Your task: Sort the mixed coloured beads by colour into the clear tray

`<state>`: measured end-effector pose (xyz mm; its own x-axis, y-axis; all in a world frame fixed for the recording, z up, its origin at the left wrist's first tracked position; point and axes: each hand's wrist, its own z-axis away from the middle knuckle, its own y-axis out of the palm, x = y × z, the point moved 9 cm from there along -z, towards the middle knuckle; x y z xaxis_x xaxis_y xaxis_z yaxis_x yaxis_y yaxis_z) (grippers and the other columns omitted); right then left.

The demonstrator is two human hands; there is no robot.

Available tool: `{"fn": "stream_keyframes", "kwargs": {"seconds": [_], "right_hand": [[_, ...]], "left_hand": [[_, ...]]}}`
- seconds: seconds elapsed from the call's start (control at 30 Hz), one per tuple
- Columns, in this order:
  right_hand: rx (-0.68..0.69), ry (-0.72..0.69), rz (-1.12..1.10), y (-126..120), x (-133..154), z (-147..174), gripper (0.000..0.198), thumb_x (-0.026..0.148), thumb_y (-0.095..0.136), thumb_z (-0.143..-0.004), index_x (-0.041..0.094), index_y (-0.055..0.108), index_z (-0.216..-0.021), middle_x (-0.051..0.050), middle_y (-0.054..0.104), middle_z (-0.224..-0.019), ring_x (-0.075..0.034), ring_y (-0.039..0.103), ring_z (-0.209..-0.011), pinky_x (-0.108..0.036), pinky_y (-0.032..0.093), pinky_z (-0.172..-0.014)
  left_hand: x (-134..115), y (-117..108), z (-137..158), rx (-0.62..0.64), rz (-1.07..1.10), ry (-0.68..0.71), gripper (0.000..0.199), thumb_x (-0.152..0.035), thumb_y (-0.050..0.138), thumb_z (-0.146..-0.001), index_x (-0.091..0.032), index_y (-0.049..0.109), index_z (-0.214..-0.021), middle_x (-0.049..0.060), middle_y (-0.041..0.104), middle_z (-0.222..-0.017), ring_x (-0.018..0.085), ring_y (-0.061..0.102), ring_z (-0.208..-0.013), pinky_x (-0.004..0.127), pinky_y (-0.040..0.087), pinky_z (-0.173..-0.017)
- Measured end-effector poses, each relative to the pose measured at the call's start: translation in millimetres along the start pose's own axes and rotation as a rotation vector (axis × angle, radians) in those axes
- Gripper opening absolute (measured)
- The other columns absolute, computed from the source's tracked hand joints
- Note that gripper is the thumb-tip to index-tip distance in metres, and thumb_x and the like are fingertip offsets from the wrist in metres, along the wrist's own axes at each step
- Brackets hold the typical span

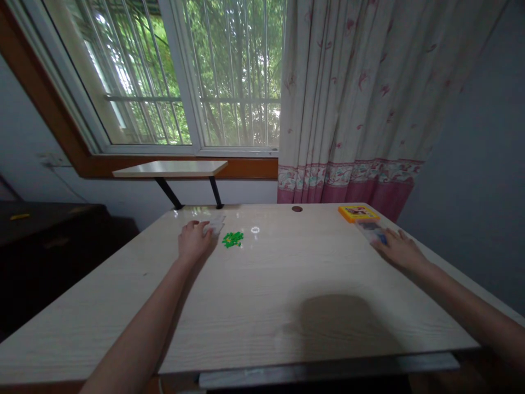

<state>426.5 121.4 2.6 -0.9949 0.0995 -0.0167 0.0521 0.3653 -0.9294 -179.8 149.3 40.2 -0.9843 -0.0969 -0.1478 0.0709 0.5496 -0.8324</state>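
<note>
My left hand point(193, 241) reaches to the far left part of the desk, its fingers curled on a clear, whitish plastic piece point(216, 222). Just right of that piece lies a loose pile of small green pieces point(233, 239). On the far right, my right hand point(397, 249) grips the near end of a clear plastic packet or case point(367, 227) with dark and blue contents. The packet's far end reaches the near edge of a yellow box point(356, 213) with a picture on its top. Exact kinds of both clear items cannot be made out.
A pale wood-grain desk point(254, 295) fills the foreground. A small raised shelf point(172, 168) on black legs stands at its back left. A brown cable-hole cover point(297, 209) sits near the back edge. Behind hang floral curtains point(348, 98) beside a barred window.
</note>
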Motion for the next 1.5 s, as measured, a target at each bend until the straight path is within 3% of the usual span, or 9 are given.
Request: {"fn": "stream_keyframes", "kwargs": {"seconds": [0.1, 0.23, 0.4, 0.57, 0.77, 0.97, 1.17, 1.3, 1.5], "right_hand": [[0.062, -0.024, 0.118, 3, -3, 29, 0.062, 0.053, 0.035, -0.079, 0.01, 0.046, -0.123, -0.023, 0.046, -0.123, -0.038, 0.039, -0.114, -0.053, 0.031, -0.087], [0.097, -0.251, 0.117, -15, 34, 48, 0.05, 0.044, 0.042, -0.077, 0.01, 0.054, -0.113, -0.02, 0.058, -0.102, -0.032, 0.053, -0.096, -0.048, 0.034, -0.088], [0.258, -0.345, -0.125, -22, 42, 24, 0.036, 0.033, 0.053, -0.069, 0.014, 0.058, -0.099, -0.014, 0.059, -0.101, -0.024, 0.057, -0.091, -0.032, 0.042, -0.08], [0.421, -0.275, -0.2, -12, 56, -10, 0.062, 0.038, 0.065, -0.057, 0.011, 0.051, -0.111, -0.015, 0.062, -0.098, -0.027, 0.06, -0.087, -0.034, 0.046, -0.075], [0.383, -0.589, -0.865, -41, 215, -26, 0.077, 0.029, 0.068, -0.057, 0.018, 0.038, -0.127, -0.014, 0.044, -0.128, -0.024, 0.048, -0.111, -0.039, 0.038, -0.093], [0.582, -0.582, -1.632, -36, 365, -33, 0.069, 0.025, 0.072, -0.053, 0.02, 0.047, -0.117, -0.01, 0.046, -0.125, -0.022, 0.05, -0.109, -0.04, 0.039, -0.092], [0.454, -0.528, -1.752, -27, 419, -35, 0.074, 0.023, 0.072, -0.05, 0.018, 0.045, -0.118, -0.011, 0.046, -0.125, -0.023, 0.049, -0.109, -0.038, 0.042, -0.089], [0.253, -0.673, -1.53, -46, 423, -15, 0.075, 0.022, 0.068, -0.057, 0.023, 0.038, -0.126, -0.008, 0.044, -0.129, -0.021, 0.042, -0.116, -0.035, 0.044, -0.088], [-0.128, -0.868, -1.146, -66, 421, 12, 0.07, 0.017, 0.056, -0.067, 0.022, 0.031, -0.132, -0.005, 0.039, -0.134, -0.017, 0.036, -0.122, -0.035, 0.029, -0.103]], "left_hand": [[-10, -9, 0, -0.084, 0.055, 0.063, 0.036, -0.036, 0.041, -0.08, -0.017, 0.061, -0.102, 0.015, 0.05, -0.109, 0.031, 0.047, -0.102, 0.044, 0.039, -0.083], [-25, -14, 2, -0.129, 0.157, 0.167, 0.03, -0.033, 0.043, -0.08, -0.016, 0.062, -0.096, 0.014, 0.05, -0.106, 0.029, 0.047, -0.102, 0.045, 0.038, -0.086], [-41, -10, 5, -0.124, 0.292, 0.301, 0.023, -0.025, 0.048, -0.076, -0.018, 0.062, -0.092, 0.012, 0.049, -0.106, 0.027, 0.045, -0.103, 0.045, 0.038, -0.09], [-46, -9, 6, -0.123, 0.384, 0.352, 0.021, -0.022, 0.049, -0.074, -0.02, 0.062, -0.09, 0.008, 0.05, -0.104, 0.024, 0.047, -0.101, 0.044, 0.039, -0.09], [-60, -10, 10, -0.022, 0.43, 0.408, 0.023, -0.019, 0.046, -0.075, -0.019, 0.062, -0.092, 0.007, 0.057, -0.094, 0.022, 0.051, -0.096, 0.041, 0.041, -0.087], [-68, -13, 17, 0.061, 0.62, 0.349, 0.042, -0.008, 0.044, -0.065, -0.017, 0.055, -0.105, 0.009, 0.057, -0.106, 0.022, 0.05, -0.105, 0.042, 0.037, -0.093], [-83, -11, 25, 0.186, 0.843, 0.371, 0.062, -0.013, 0.056, -0.061, -0.02, 0.041, -0.121, 0.009, 0.05, -0.121, 0.022, 0.047, -0.112, 0.04, 0.037, -0.095], [-87, -11, 25, 0.241, 0.927, 0.384, 0.063, -0.019, 0.061, -0.063, -0.019, 0.037, -0.122, 0.01, 0.053, -0.115, 0.023, 0.053, -0.102, 0.04, 0.042, -0.088], [-84, -21, 24, 0.157, 0.894, 0.402, 0.062, -0.021, 0.063, -0.059, -0.016, 0.037, -0.115, 0.009, 0.055, -0.106, 0.021, 0.056, -0.093, 0.034, 0.045, -0.081]]}}
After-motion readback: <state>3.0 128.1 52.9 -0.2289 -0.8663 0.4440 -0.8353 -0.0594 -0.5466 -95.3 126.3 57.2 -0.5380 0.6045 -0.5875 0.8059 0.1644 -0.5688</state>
